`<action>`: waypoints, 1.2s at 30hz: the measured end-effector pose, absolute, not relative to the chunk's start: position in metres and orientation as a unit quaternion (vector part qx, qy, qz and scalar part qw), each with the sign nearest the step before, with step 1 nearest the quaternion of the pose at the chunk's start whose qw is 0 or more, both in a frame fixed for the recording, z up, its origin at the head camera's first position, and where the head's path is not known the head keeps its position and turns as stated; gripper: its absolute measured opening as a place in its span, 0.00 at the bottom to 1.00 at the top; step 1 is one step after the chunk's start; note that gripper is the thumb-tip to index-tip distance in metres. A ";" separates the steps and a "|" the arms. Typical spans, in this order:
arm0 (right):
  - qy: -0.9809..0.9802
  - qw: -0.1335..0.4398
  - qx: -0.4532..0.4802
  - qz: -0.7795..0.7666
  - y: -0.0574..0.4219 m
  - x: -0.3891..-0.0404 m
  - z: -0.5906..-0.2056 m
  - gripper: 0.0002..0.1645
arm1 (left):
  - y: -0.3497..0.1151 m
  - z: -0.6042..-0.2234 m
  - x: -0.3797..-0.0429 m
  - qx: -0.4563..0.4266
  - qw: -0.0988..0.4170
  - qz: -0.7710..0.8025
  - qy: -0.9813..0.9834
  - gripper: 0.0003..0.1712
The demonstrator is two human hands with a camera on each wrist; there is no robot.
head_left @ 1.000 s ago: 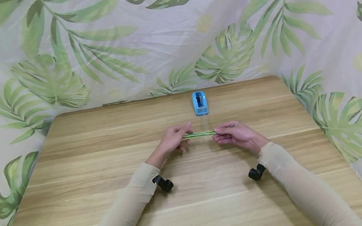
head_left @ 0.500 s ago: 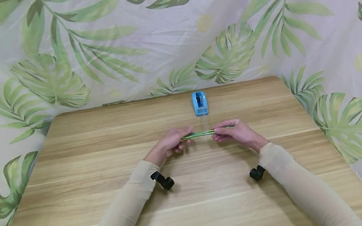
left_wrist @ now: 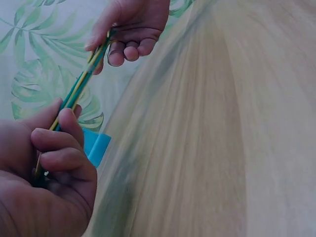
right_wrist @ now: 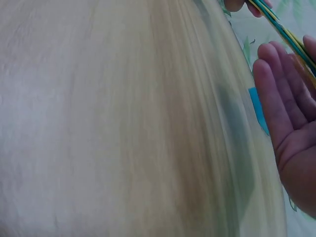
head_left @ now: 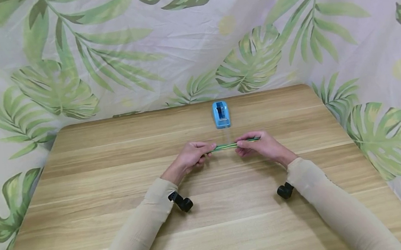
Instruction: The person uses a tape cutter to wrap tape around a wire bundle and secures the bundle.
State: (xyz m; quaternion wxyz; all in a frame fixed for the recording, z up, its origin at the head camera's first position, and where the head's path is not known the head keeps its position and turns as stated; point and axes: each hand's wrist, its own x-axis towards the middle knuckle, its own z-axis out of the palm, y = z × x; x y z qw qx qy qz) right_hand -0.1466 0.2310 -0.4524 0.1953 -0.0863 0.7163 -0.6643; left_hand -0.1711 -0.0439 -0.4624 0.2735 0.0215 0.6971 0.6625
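Note:
A bundle of thin green and yellow strands point(head_left: 225, 147) is held level between the two hands, above the table; whether they are wires or sticks I cannot tell. My left hand point(head_left: 191, 155) pinches its left part, fingers curled round it in the left wrist view. The right hand point(head_left: 260, 146) pinches the other part between thumb and fingers, and a short length shows beyond the thumb. In the right wrist view, several fingers point(right_wrist: 274, 89) of that hand lie fairly straight below the bundle point(right_wrist: 284, 32). Clear tape point(head_left: 228, 134) runs from the blue tape dispenser point(head_left: 221, 114) to the bundle.
The dispenser stands near the back edge of the wooden table point(head_left: 212, 231), just beyond the hands. A leaf-patterned cloth point(head_left: 176, 41) hangs behind and beside the table. Small black cameras point(head_left: 185, 204) sit on both wrists.
The left thumb has come down from a raised position onto the bundle, and the left hand's grip sits slightly farther right. The bundle's end now shows past the right thumb. The dispenser has not moved.

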 end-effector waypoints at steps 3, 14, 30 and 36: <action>0.707 0.215 -0.060 -0.671 0.229 -0.147 -0.452 0.26 | -0.044 -0.463 -0.171 0.029 0.252 0.658 0.708 0.13; 0.545 0.302 0.100 -0.775 0.220 -0.148 -0.453 0.45 | -0.042 -0.464 -0.168 0.065 0.181 0.635 0.748 0.12; 0.457 0.267 0.187 -0.827 0.213 -0.146 -0.455 0.09 | -0.046 -0.464 -0.170 0.159 0.133 0.617 0.759 0.10; 0.467 0.265 0.159 -0.829 0.213 -0.146 -0.454 0.08 | -0.046 -0.467 -0.172 0.168 0.111 0.609 0.767 0.09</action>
